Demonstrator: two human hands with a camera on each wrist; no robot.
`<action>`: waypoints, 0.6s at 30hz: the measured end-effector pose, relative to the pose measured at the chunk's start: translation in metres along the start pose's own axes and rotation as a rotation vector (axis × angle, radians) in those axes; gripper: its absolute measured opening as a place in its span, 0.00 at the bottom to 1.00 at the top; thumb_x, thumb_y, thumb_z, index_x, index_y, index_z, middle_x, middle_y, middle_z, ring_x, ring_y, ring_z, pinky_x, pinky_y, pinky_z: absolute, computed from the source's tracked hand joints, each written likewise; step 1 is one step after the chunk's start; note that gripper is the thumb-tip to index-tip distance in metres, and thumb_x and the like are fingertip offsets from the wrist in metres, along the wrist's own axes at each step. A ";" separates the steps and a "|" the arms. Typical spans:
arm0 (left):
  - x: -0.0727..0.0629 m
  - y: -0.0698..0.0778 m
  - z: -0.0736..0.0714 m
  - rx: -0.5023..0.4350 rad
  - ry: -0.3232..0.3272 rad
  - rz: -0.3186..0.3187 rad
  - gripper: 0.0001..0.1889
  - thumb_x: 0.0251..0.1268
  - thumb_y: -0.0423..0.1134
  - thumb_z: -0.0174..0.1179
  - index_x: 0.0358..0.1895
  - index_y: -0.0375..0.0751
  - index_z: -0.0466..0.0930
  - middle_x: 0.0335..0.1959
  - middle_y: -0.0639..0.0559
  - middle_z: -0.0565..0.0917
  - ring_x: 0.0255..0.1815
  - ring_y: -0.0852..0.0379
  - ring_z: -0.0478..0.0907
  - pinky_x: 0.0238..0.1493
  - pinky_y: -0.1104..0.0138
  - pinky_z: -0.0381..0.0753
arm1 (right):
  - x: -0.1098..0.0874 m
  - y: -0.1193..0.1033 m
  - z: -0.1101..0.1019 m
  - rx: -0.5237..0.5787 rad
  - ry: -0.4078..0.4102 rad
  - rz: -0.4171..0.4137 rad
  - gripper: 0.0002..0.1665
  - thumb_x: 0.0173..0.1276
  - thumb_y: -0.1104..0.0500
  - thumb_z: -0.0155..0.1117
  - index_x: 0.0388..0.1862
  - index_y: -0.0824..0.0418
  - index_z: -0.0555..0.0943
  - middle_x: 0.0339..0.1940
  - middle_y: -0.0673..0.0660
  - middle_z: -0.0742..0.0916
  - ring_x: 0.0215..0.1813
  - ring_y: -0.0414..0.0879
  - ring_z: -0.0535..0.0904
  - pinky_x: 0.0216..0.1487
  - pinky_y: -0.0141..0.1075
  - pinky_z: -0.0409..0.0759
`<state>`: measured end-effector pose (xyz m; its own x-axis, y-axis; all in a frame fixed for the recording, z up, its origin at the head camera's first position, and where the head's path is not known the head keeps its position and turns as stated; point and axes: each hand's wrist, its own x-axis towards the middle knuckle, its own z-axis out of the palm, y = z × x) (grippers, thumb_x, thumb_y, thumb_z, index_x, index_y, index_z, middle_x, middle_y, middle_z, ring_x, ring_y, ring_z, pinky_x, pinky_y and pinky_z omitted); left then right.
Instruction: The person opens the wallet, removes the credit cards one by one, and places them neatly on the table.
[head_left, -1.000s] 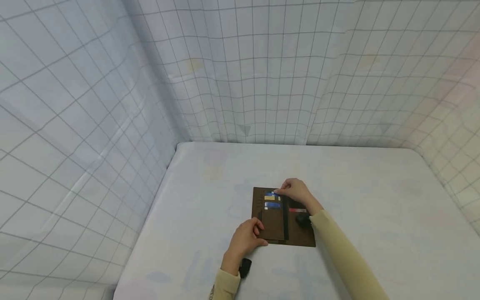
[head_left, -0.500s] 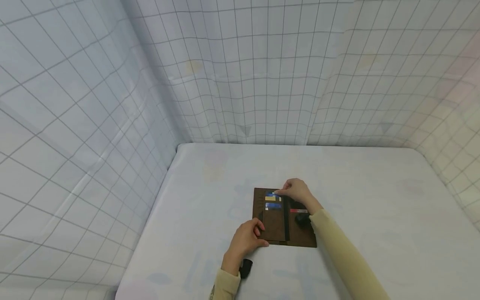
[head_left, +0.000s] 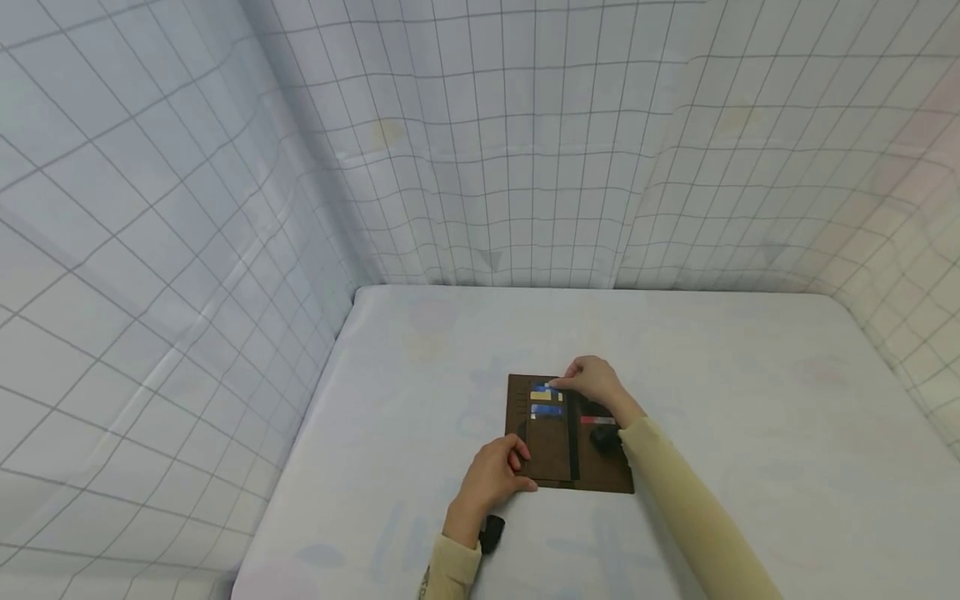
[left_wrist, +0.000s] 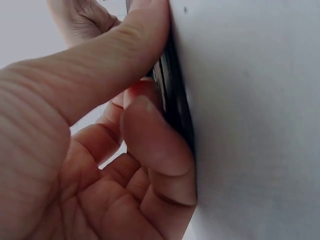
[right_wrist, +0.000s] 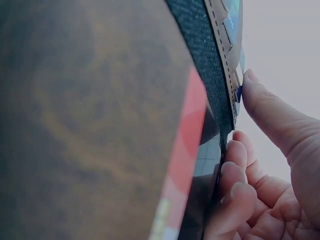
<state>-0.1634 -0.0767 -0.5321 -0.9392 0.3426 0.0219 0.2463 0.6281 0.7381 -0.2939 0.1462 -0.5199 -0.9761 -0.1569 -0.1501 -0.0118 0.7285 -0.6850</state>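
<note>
A brown leather wallet (head_left: 549, 450) lies spread flat, with a black band (head_left: 573, 450) down its middle. Slots on its left panel hold blue cards (head_left: 546, 411) and a yellowish card (head_left: 540, 397); a red-edged card (head_left: 597, 421) shows in the right half. My left hand (head_left: 487, 475) grips the lower left corner, thumb along the bottom edge, fingers curled at the side. At the top, my right hand (head_left: 596, 382) pinches the slotted panel near its upper right. The right wrist view has that thumb (right_wrist: 265, 102) against a blue card edge, fingers behind the panel.
The wallet rests on a white-covered table (head_left: 420, 358). White grid-patterned curtains (head_left: 525, 167) rise behind and at both sides. Black wrist devices sit below the left hand (head_left: 492, 535) and over the wallet's right half.
Both hands keep their hold on the wallet. Only a slight shift of the head view shows.
</note>
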 end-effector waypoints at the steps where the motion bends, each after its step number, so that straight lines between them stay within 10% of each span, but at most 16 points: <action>1: 0.000 0.000 0.000 -0.001 -0.002 0.000 0.20 0.40 0.38 0.78 0.35 0.44 0.75 0.24 0.55 0.71 0.22 0.62 0.65 0.28 0.68 0.68 | 0.000 0.000 0.000 0.000 -0.002 0.000 0.22 0.56 0.44 0.72 0.30 0.61 0.79 0.29 0.54 0.80 0.31 0.48 0.74 0.32 0.40 0.73; 18: 0.001 -0.001 0.000 -0.003 -0.012 0.000 0.20 0.41 0.38 0.78 0.35 0.46 0.75 0.25 0.56 0.70 0.24 0.62 0.66 0.29 0.68 0.69 | -0.002 -0.004 -0.001 -0.007 -0.024 0.011 0.20 0.57 0.44 0.72 0.26 0.59 0.81 0.29 0.52 0.82 0.31 0.47 0.74 0.34 0.41 0.74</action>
<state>-0.1647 -0.0770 -0.5332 -0.9364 0.3506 0.0135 0.2450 0.6259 0.7404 -0.2923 0.1450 -0.5161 -0.9707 -0.1650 -0.1747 -0.0029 0.7350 -0.6781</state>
